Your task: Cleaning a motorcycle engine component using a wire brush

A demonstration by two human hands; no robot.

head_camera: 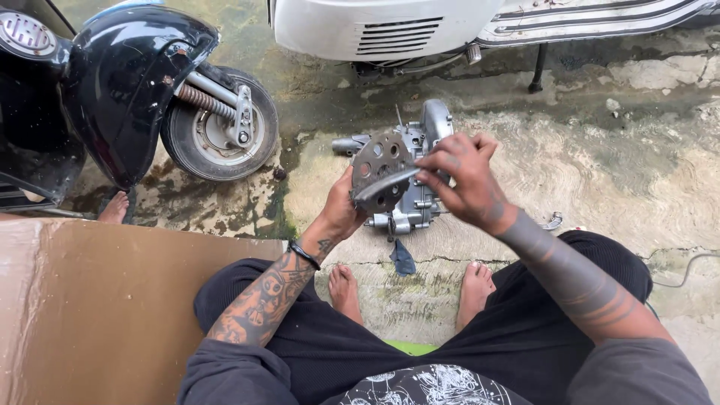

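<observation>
My left hand (342, 211) holds up a round grey metal plate with holes (377, 169) by its lower edge. My right hand (459, 178) pinches a thin, flat, curved metal strip (384, 186) and lays it across the face of the plate. Both hands hover over a grey scooter engine block (422, 196) that lies on the concrete ground in front of my bare feet (343, 290).
A black scooter (112, 90) with its front wheel (219, 124) stands at the left; a bare foot (115, 208) shows beside it. A white scooter body (390, 26) is at the top. A brown cardboard sheet (97, 307) lies at my left. A dark scrap (403, 259) lies near my feet.
</observation>
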